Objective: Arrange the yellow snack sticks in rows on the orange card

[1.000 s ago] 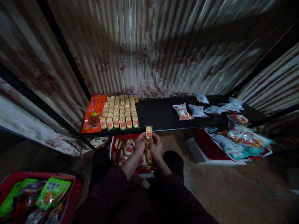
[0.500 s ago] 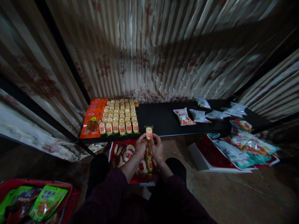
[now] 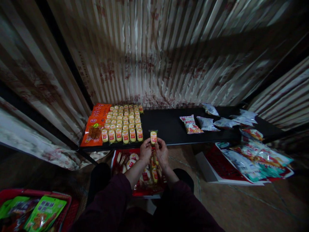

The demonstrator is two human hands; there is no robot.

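Note:
A small wrapped snack cake point(image 3: 154, 137), yellow with a red and white label, is pinched upright between both my hands. My left hand point(image 3: 145, 150) grips its lower left side, and my right hand point(image 3: 161, 152) its lower right. Left of them, rows of matching wrapped cakes point(image 3: 126, 136) stand on the black shelf point(image 3: 161, 124). Below my hands, a red basket point(image 3: 154, 192) holds more wrapped cakes and round, pale packaged pastries point(image 3: 130, 163); my forearms hide part of it.
Orange snack packets point(image 3: 93, 129) line the shelf's left end. Several small chip bags point(image 3: 191, 124) lie toward its right. A red basket with larger bags point(image 3: 256, 158) stands at the right; another red basket with green pouches point(image 3: 44, 212) is at lower left. A striped curtain point(image 3: 154, 58) hangs behind.
My hands still hold the cake in nearly the same spot before the shelf edge. The view has shifted slightly, so the shelf and baskets appear a little lower.

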